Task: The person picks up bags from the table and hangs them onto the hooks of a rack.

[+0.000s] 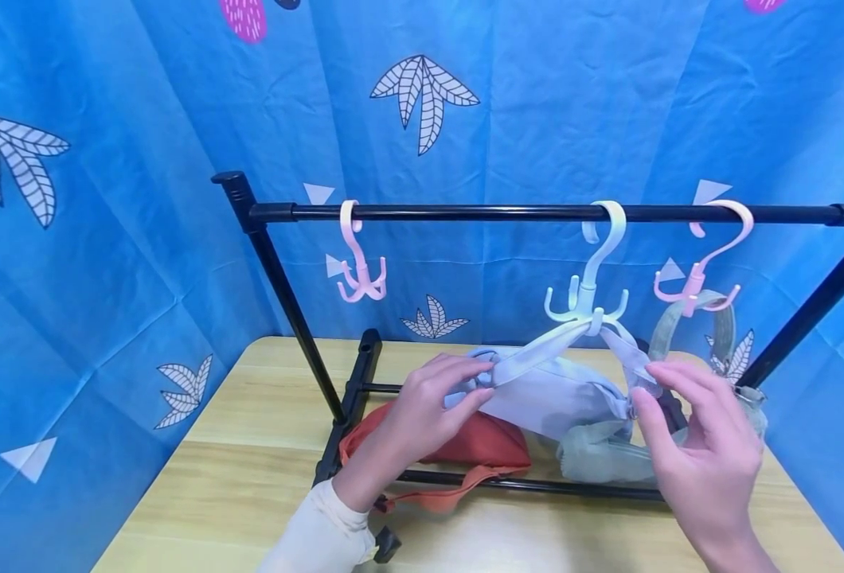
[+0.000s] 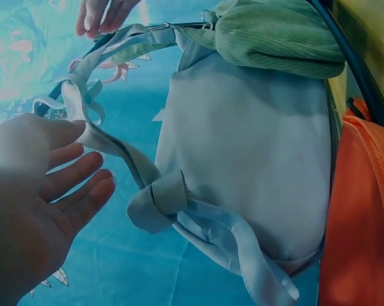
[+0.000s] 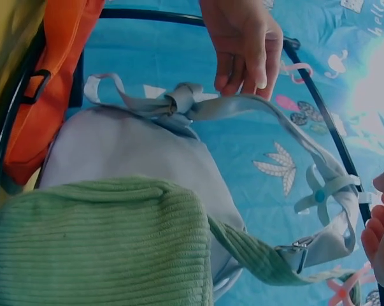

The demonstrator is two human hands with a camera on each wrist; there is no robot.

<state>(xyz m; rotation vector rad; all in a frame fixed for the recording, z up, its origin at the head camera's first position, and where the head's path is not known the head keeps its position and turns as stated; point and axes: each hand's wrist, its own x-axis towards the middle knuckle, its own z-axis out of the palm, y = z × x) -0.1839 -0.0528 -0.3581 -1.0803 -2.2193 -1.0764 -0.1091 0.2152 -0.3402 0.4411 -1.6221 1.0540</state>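
Note:
A pale grey-blue bag (image 1: 537, 398) hangs by its strap (image 1: 544, 350) from the light blue rotating hook (image 1: 585, 298) on a black rail. My left hand (image 1: 429, 402) is at the strap's left side, thumb and forefinger apart; in the left wrist view its fingers (image 2: 77, 175) are loosely spread beside the strap. At the strap's right side is my right hand (image 1: 709, 446), its fingers relaxed and gripping nothing; the right wrist view shows only part of this hand (image 3: 383, 223), apart from the strap. A knot (image 2: 158, 201) shows in the bag's strap.
A green corduroy bag (image 3: 109, 242) hangs at the right from a pink hook (image 1: 693, 290). Another pink hook (image 1: 362, 278) is on the rail's left. Low on the left is an orange-red bag (image 1: 472, 442) by the rack's lower bars. The rack stands on a wooden table (image 1: 228, 454).

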